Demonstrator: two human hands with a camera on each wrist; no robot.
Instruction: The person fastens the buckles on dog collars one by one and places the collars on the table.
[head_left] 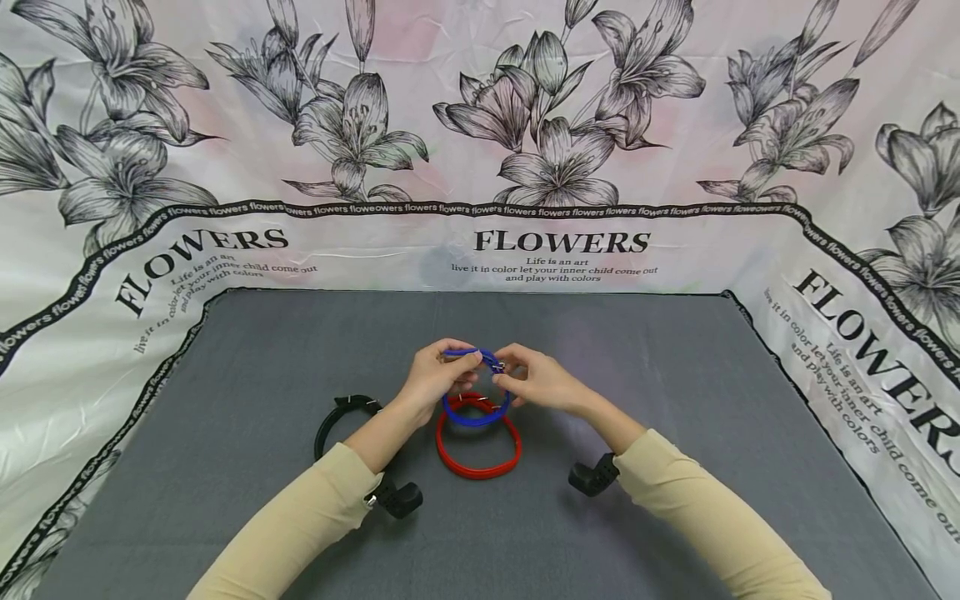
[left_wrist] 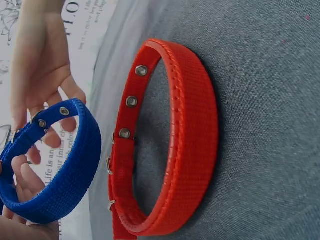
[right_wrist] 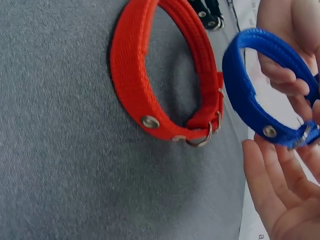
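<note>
A blue pet collar [head_left: 477, 420], buckled into a loop, is raised above the table between both hands. My left hand [head_left: 437, 372] pinches its strap at the upper left, thumb on top. On the other side my right hand [head_left: 543, 379] grips the strap close to the metal buckle. Metal eyelets show along the blue band [left_wrist: 82, 165] in the left wrist view. Just below lies a red collar [head_left: 480, 472], also looped, with silver eyelets and rings. A black collar [head_left: 324, 429] rests on the table to the left, partly hidden behind my left forearm.
Grey cloth [head_left: 600, 542] covers the table. A white flower-printed sheet [head_left: 420, 250] with black lettering borders it at the back and sides. Black wrist cameras [head_left: 594, 475] are strapped near both sleeve cuffs.
</note>
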